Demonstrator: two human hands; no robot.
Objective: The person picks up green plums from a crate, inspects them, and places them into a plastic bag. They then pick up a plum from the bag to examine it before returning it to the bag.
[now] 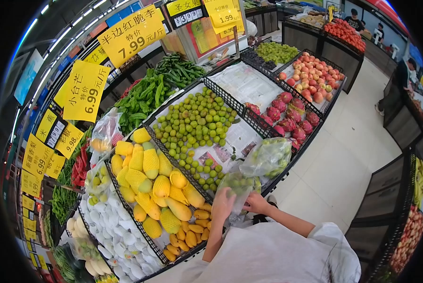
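Note:
My left hand point(222, 204) and my right hand point(257, 203) both grip the mouth of a clear plastic bag point(239, 186) holding several small green fruits. The bag hangs at the front edge of a black crate point(230, 100) filled with loose green plums point(195, 123) lying on paper. A second clear bag of green fruit point(269, 157) rests on the crate's right front corner, just above my right hand.
Yellow mangoes in foam nets point(157, 188) fill the bin to the left. Dragon fruits point(287, 118), peaches point(315, 78) and green grapes point(277, 51) lie to the right. Green peppers point(150, 92) and yellow price signs point(131, 35) stand behind. People stand at far counters point(402, 75).

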